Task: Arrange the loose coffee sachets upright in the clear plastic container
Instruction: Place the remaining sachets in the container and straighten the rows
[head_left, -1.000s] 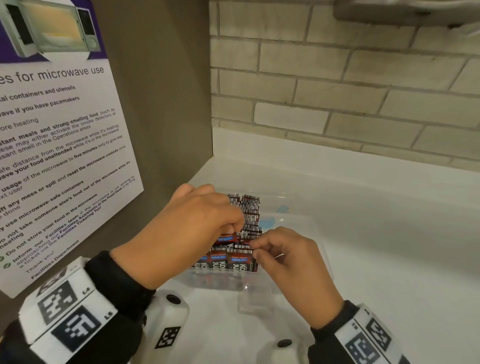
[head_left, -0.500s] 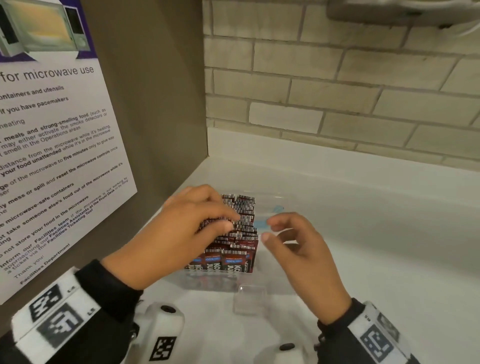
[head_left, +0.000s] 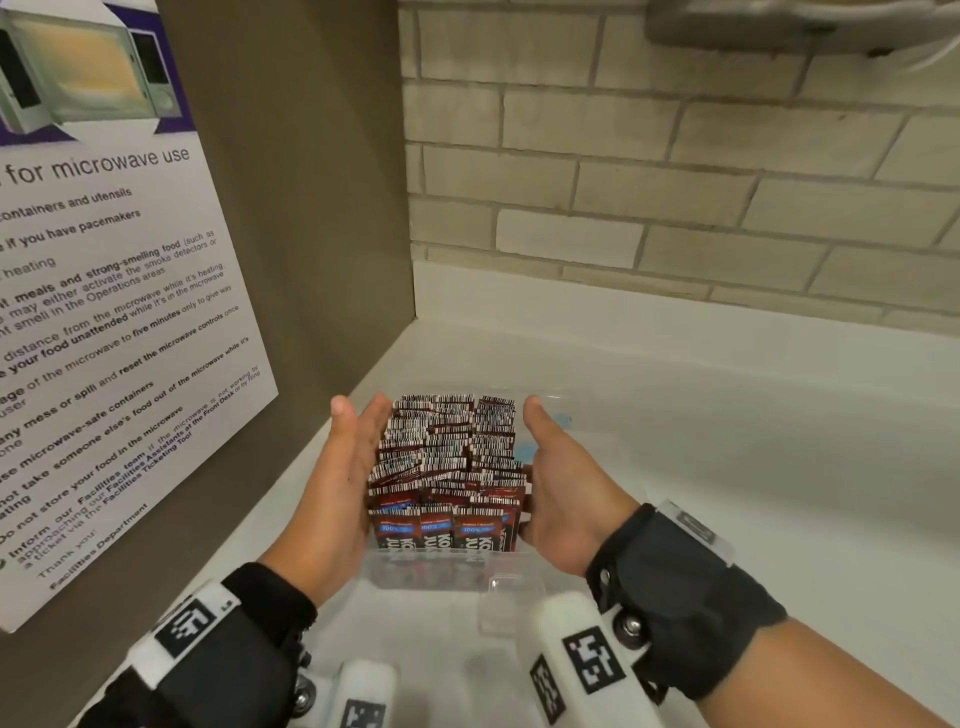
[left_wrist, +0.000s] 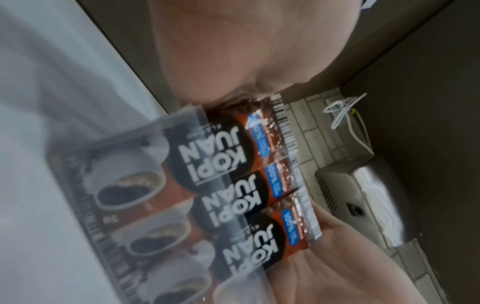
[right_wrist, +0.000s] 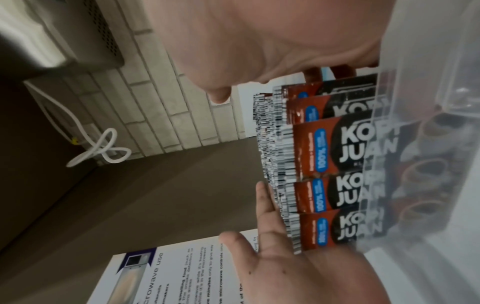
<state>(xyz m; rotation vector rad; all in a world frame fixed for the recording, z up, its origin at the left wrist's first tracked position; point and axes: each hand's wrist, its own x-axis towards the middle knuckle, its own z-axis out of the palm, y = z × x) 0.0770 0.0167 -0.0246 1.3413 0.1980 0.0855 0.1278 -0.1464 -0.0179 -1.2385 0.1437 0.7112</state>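
Note:
Several red-brown coffee sachets (head_left: 447, 457) stand upright in tight rows inside the clear plastic container (head_left: 431, 571) on the white counter. My left hand (head_left: 348, 467) lies flat, fingers straight, against the left side of the sachet block. Pressed flat to the block's right side is my right hand (head_left: 561, 478), thumb up. Neither hand pinches a sachet. The left wrist view shows the front sachets (left_wrist: 233, 185) through the container wall (left_wrist: 116, 154), between my two palms. In the right wrist view the sachets (right_wrist: 324, 164) sit between my right palm (right_wrist: 259, 41) and left hand (right_wrist: 285, 267).
A brown side panel with a microwave-use poster (head_left: 104, 338) stands close on the left. Behind is a brick wall (head_left: 675, 182) with a metal unit (head_left: 805, 21) mounted above. A small clear plastic piece (head_left: 511, 603) lies before the container. White counter (head_left: 753, 467) extends right.
Both hands stopped fingering the sachet tops, opened flat and moved to the two sides of the block, which now looks squared up.

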